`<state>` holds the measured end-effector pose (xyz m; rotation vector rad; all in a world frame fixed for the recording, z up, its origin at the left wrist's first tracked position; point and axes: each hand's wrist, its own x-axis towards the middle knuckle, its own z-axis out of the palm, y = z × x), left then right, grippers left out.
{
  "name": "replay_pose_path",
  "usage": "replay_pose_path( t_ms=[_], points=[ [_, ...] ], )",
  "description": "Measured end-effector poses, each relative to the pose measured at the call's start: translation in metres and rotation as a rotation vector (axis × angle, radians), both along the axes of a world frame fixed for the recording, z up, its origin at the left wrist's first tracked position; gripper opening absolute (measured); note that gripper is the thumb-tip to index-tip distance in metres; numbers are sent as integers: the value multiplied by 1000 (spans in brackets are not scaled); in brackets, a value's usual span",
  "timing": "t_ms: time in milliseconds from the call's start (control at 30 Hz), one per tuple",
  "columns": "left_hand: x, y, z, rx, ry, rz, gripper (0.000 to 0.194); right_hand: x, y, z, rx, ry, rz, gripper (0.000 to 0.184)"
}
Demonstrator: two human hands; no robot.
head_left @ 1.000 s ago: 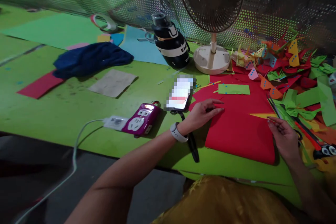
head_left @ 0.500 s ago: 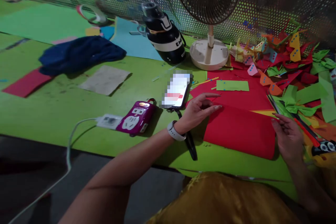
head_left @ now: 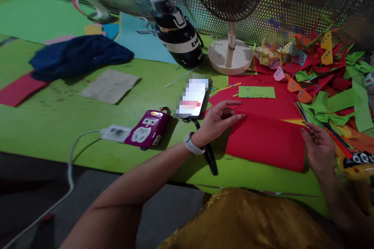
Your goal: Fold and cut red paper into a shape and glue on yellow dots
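Note:
A large red sheet of paper lies bent over toward me, its near edge rounded and unpressed at the right. At its upper left corner, my left hand has the thumb along the paper's edge and the index finger stretched out above. On the other side, my right hand pinches the upper right corner between thumb and fingertips. More red paper lies flat behind, with a small green paper strip on top. Part of a yellow sheet shows at the fold.
Folded paper shapes are heaped at the right, near a pencil case. A fan, a black bottle, a phone and a purple power socket stand or lie leftward. Blue cloth sits farther left.
The whole view has shifted slightly, moving things a little left and up. Both hands keep nearly the same places on the red paper.

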<state>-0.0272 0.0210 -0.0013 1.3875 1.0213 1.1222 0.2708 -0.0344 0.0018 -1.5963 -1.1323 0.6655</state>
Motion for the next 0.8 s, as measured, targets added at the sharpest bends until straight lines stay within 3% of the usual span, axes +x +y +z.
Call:
replay_pose_path(
  t_ms=[800],
  points=[
    [1,0,-2,-10,20,10,35,-1,0,1,21,1,-17,32]
  ],
)
